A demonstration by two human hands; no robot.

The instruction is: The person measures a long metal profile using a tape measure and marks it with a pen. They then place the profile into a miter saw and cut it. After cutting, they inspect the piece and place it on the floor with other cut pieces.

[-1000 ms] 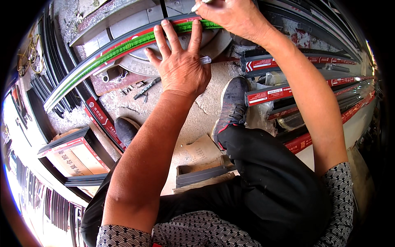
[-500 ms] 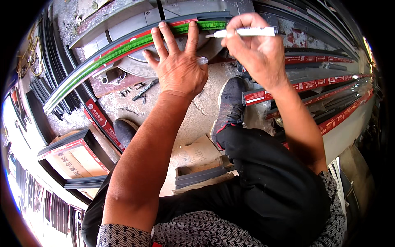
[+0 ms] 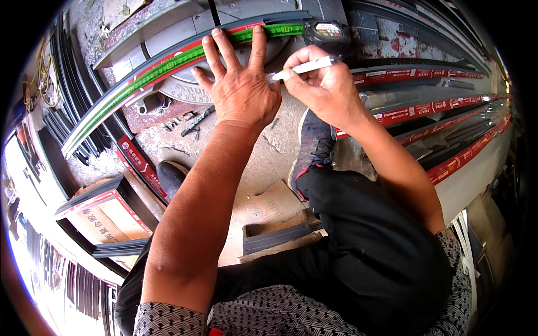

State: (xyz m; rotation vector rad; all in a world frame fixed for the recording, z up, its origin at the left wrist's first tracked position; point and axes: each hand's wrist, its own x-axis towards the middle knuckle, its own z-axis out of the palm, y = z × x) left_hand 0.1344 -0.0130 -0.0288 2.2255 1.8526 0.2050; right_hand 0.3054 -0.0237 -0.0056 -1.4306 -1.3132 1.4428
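My left hand [image 3: 240,92] lies across a long dark grey profile [image 3: 287,17] with red film, its outer fingers spread over the green blade [image 3: 131,85] of a tape measure. At the blade's right end sits the black case [image 3: 327,38]. A clear marker cap [image 3: 271,78] sticks out from my left hand's thumb side; the thumb itself is hidden beneath. My right hand [image 3: 329,87] pinches a white marker [image 3: 314,65], its tip end meeting the cap at the left hand. How far the tip is inside is hard to make out.
Beneath the profile is a metal saw base with an angle scale [image 3: 182,91]. A dark pen [image 3: 197,121] and scraps lie on the floor. Red-filmed profiles [image 3: 417,109] are stacked at right; dark profiles [image 3: 84,84] at left. A framed piece [image 3: 106,215] stands lower left.
My right hand has moved down and left with the marker, from above the tape blade to the cap at my left hand. The tape case now shows. My left hand stays put.
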